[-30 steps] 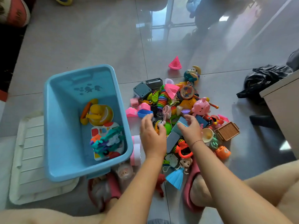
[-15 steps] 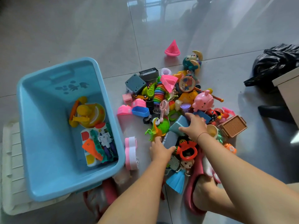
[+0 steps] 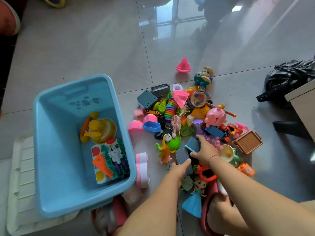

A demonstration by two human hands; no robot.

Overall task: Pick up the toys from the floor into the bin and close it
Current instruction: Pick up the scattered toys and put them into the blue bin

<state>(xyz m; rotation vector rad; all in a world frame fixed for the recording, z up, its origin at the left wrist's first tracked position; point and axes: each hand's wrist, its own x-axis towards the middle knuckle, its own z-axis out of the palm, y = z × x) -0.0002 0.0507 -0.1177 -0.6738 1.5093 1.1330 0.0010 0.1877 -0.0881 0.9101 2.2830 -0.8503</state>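
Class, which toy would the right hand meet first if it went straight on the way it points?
Past the blue-grey block its fingers hold, the right hand probably meets the green ring.

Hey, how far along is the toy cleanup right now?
Early. Done: a few toys, such as the yellow duck toy, lie in the blue bin. In hand: the left hand grips a grey block, the right hand a teal block. Left: the toy pile with the pink pig, and the pink boat beyond it, sit on the floor; the white lid is off the open bin.
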